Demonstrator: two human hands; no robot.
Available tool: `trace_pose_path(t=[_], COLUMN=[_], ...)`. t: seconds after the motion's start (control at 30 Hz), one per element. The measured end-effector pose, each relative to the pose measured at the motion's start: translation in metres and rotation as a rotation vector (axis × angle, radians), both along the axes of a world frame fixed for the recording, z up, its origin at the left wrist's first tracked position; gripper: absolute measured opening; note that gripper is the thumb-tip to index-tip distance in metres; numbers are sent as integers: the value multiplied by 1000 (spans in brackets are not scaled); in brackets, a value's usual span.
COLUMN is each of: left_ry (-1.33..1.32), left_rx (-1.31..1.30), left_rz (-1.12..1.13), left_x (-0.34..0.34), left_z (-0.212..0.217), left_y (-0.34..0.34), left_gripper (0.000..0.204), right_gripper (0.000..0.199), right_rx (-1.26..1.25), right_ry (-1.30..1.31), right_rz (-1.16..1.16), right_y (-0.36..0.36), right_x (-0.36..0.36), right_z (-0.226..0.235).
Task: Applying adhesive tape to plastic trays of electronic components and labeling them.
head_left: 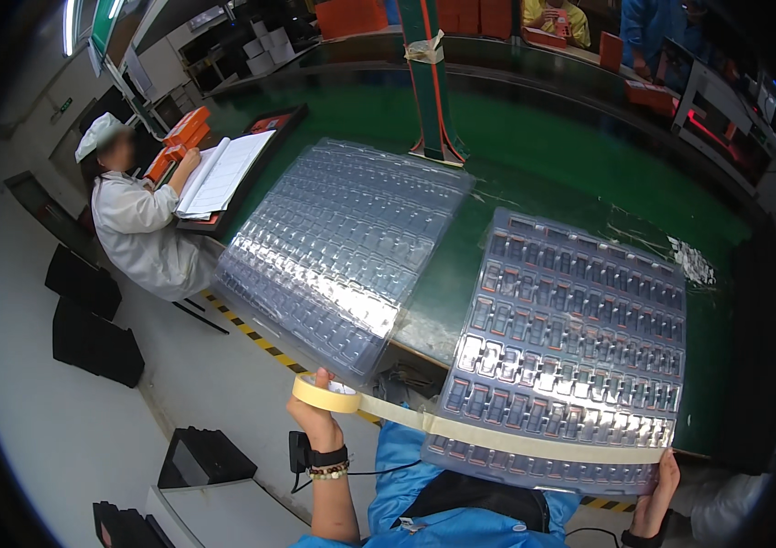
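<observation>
1. your left hand [316,413] is closed on the roll of tape [327,395], thumb and fingers pinched round its ring, held out past the near edge of the green table [534,173].
2. the strip of tape [497,440] runs taut from the roll to the right, across the near edge of the filled tray stack [570,356]. treat the strip as thin, light and sticky; it is likely to tear or fold on itself if twisted.
3. the empty clear tray stack [342,247] lies to the left on the table, apart from both hands.
4. the filled stack overhangs the table edge toward you. judge it light but springy and slick; grip it at the rim, not the pockets.
5. your right hand [657,498] is pressed against the stack's lower right corner, fingers flat over the tape end.
</observation>
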State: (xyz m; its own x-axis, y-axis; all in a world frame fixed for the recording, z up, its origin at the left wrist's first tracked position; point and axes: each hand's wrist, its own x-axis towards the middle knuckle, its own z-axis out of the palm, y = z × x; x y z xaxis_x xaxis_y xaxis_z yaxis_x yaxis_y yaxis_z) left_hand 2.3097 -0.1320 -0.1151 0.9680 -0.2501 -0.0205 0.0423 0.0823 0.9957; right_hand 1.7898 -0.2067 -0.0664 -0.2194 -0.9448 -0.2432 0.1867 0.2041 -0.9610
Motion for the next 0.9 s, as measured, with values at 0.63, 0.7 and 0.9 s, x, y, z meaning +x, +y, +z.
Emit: trace_pose_path(t=[0.63,0.7,0.9], left_ry=[51,74,149], left_rx=[-36,-26,-120], left_rz=[-13,-13,31], left_x=[4,5,-4], left_z=[16,17,37], left_y=[-3,0,13], left_gripper=[15,15,13], right_gripper=[27,29,30], right_rx=[8,30,60], right_ry=[-34,-25,287], right_rz=[7,33,-170], right_y=[-2,-2,-2], right_x=[3,3,-11], right_z=[6,7,-9])
